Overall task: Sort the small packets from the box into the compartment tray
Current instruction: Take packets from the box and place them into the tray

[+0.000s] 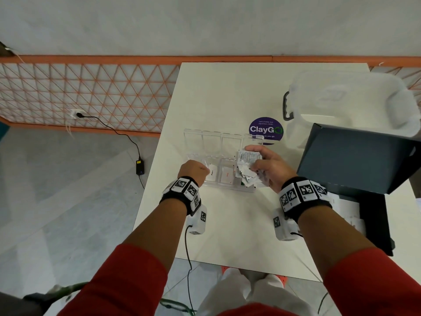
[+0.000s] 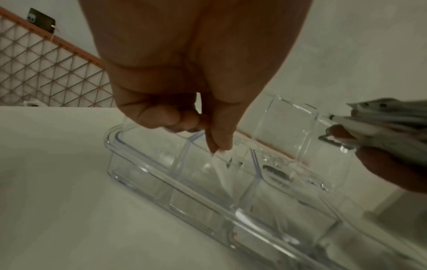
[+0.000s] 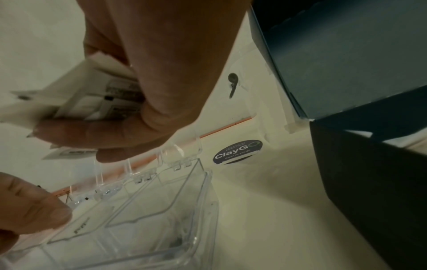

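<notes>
Left hand (image 1: pixel 195 170) fingers pinching packet (image 2: pixel 223 169) inside tray (image 2: pixel 143 169); right hand (image 1: pixel 270 166) clutching packets (image 1: pixel 247 166).

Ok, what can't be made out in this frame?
- Dark open cardboard box: contents hidden by its flap, head view.
- Bundle of white paper packets: count unclear; they overlap within the right hand's grip.
- Packet print: blurred, both wrist views.
- Clear plastic compartment tray: right end hidden behind the bundle.

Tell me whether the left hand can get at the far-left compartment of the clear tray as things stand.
Probably yes. The left hand hangs right over that end of the clear tray, lids up, nothing across it. But it pinches a white packet over the next compartment, so it must drop that first.
</notes>
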The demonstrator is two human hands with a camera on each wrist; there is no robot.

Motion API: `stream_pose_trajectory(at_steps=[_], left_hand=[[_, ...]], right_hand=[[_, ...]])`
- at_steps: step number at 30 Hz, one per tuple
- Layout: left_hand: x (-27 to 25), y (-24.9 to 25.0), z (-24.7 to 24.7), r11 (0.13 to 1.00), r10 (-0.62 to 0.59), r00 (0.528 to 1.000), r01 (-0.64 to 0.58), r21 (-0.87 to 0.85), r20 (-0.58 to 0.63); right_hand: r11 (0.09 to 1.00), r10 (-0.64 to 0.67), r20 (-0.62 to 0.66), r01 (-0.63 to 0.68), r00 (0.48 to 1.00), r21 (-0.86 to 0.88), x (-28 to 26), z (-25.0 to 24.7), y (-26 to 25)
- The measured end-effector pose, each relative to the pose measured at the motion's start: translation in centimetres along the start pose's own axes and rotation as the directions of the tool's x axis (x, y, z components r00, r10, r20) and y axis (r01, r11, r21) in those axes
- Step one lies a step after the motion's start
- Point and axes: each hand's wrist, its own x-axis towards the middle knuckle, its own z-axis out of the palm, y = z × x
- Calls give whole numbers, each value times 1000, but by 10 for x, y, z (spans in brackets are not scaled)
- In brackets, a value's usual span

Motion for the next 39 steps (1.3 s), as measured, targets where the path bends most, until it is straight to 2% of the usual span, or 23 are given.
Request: stream_pose_trajectory(at_steps=[3, 5, 7, 9, 13, 17, 22, 27, 30, 32, 33, 36, 39], left_hand=[[-1, 2, 1, 993, 31, 1000, -31, 113, 2], [-2, 2, 2, 982, 90, 995, -82, 172, -38], [-3, -2, 0, 979, 143, 983, -124, 160, -116], [-3, -7, -3, 988, 120, 981, -103, 115, -152], [-3, -16, -8, 981, 46, 999, -43, 188, -14], [-7, -33, -8, 992, 85, 992, -94, 84, 98], [-6, -36, 4, 992, 106, 994, -107, 63, 27], [-6, -32, 9, 991, 122, 992, -123, 43, 22], [-12, -27, 8, 973, 225, 970, -219, 66, -90], [-18, -16, 4, 950, 301, 939, -311, -36, -168], [-21, -7, 1, 929, 326, 930, -348, -123, -170], [-30, 26, -6, 866, 378, 921, -389, -315, -97], [-29, 49, -2, 876, 369, 928, -364, -315, -45]], right_hand=[[1000, 2, -7, -2, 1000, -5, 2, 1, 2], [1000, 8, -13, -9, 1000, -24, 3, 1, 3], [1000, 9, -16, -10, 1000, -19, 4, 1, 2], [1000, 9, -10, -9, 1000, -20, 4, 1, 2], [999, 15, -2, -15, 1000, -41, 3, 1, 1], [999, 17, 8, -17, 1000, -29, 1, 1, -1], [999, 21, 14, -20, 1000, -34, 0, 2, -4], [1000, 4, 4, -4, 1000, -22, -4, 1, -8], [999, -1, 15, 2, 1000, -43, -7, -2, -9], [999, -3, 26, 5, 1000, -53, -8, -3, -9], [998, -2, 32, 4, 999, -61, -8, -3, -9], [996, -7, 50, 11, 999, -94, -7, 0, -7], [993, -5, 68, 14, 998, -118, -7, 4, -7]])
